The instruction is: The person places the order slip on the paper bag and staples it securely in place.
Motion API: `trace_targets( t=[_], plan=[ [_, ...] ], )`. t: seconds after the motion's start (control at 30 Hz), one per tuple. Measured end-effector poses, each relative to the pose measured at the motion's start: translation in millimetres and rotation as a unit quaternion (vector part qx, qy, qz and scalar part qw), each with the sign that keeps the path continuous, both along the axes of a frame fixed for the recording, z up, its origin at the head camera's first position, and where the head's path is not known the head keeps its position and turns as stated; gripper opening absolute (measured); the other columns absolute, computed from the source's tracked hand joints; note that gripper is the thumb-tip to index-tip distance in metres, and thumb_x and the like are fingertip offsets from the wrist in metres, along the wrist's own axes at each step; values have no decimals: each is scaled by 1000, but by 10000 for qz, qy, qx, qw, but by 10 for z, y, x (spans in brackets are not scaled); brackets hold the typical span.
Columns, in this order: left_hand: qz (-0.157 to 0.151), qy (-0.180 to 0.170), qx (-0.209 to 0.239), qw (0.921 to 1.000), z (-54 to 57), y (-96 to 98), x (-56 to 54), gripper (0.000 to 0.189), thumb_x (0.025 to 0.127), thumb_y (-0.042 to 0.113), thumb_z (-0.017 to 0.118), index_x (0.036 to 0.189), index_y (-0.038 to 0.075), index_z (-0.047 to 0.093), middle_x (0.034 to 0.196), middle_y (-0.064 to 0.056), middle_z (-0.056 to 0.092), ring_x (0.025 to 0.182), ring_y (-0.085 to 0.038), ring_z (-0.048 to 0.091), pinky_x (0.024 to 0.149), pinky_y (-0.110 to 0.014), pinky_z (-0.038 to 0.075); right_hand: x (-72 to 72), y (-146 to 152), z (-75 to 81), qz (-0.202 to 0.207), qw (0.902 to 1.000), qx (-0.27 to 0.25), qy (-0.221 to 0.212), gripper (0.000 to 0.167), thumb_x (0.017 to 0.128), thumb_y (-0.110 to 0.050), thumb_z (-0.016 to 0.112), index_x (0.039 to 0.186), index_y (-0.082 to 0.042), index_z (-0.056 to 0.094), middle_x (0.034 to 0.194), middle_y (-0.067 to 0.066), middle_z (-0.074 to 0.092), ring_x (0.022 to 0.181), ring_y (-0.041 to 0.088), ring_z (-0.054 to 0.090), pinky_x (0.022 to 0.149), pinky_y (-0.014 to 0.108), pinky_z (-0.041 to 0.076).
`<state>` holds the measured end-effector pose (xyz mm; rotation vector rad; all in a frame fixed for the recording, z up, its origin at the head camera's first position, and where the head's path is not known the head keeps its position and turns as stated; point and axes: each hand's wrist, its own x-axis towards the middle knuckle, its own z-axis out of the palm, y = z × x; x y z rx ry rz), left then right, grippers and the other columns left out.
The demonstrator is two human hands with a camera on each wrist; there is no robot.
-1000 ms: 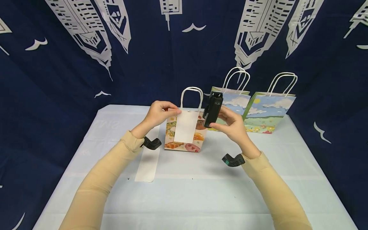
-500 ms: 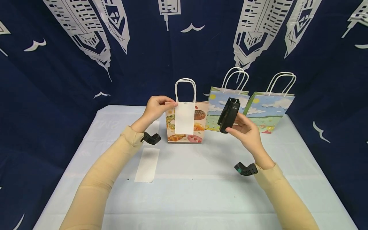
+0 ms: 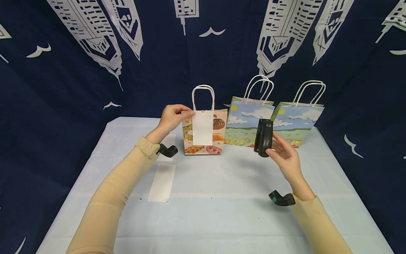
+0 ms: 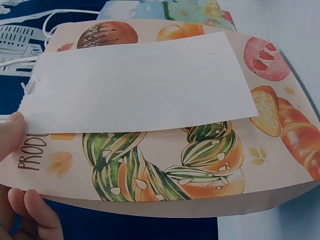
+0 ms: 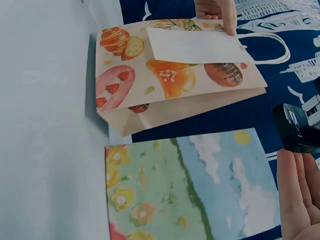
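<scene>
There are three paper bags in all: one bread-print bag and two meadow-print bags, with two white handles on each, six altogether. White cards seem to number three — one against the bread-print bag, two on the table — though a wrist partly covers the upper of that pair, so the count there is less sure. One black stapler, one left hand, one right hand, two tan sleeves, two black wrist cameras, one table, one navy backdrop.
</scene>
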<state>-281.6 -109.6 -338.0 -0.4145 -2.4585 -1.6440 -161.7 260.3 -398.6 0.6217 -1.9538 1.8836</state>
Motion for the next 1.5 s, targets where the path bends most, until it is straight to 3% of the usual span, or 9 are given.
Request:
trace_targets(
  t=[0.13,0.23,0.53,0.73,0.97,1.1,1.2,1.4,1.5],
  plan=[
    [84,-24,-17,10000,-16,0,-44,24,83,28,74,93,7,75,88,-3,68,71,-15,46,59,-26,37,86,83,-84,-602,9966,367,-415,46,92,7,54,136,-2,48,116,-12,61,105,5,57,83,14,47],
    [118,-39,-53,9999,-21,5,-68,24,83,29,73,94,8,74,91,-3,68,73,-16,47,60,-26,37,144,148,-147,-788,9937,480,-634,44,94,3,53,137,-1,46,116,-12,60,103,3,58,79,13,48],
    [185,-27,-114,9998,-34,11,-106,21,85,27,72,94,8,74,93,-3,69,71,-15,46,58,-25,36,254,324,-315,-630,9957,362,-568,44,96,5,45,139,3,40,123,-5,57,101,5,60,67,21,55],
    [232,-70,-145,9996,-46,0,-120,21,85,27,71,94,8,74,92,-4,68,70,-16,45,58,-26,35,316,410,-388,-790,9937,488,-634,41,97,4,45,137,4,43,134,-5,50,97,3,61,62,24,55],
    [274,-66,-208,9994,-58,-12,-143,21,86,26,71,96,8,74,93,-4,68,72,-16,46,60,-25,36,342,483,-463,-998,9870,953,-828,40,96,1,48,136,3,45,125,-7,50,104,3,54,60,27,56],
    [282,-53,-229,9993,-62,-10,-156,22,86,26,70,97,8,74,94,-5,68,71,-16,46,60,-25,37,195,751,-918,-1009,9841,1024,-1039,41,98,-13,52,138,-7,48,128,4,49,111,11,51,61,33,56],
    [308,-41,-243,9992,-70,-12,-173,22,86,26,70,97,7,74,93,-5,68,72,-16,46,60,-25,37,132,883,-1149,-847,9857,1054,-1006,44,97,-21,54,139,-11,47,128,8,48,109,15,52,60,35,56],
    [378,-86,-252,9989,-87,-21,-197,24,86,28,70,97,7,74,89,-5,66,70,-17,45,59,-25,36,371,614,-792,-627,9831,1285,-1141,43,98,-15,52,139,-4,45,125,-3,49,97,5,57,60,36,56],
    [397,-58,-244,9989,-93,-20,-210,25,86,29,70,98,7,74,83,-4,64,66,-16,43,56,-25,34,428,559,-776,-739,9776,1448,-1334,41,98,-11,51,138,-4,46,124,-8,49,96,0,57,61,34,56]
  ],
)
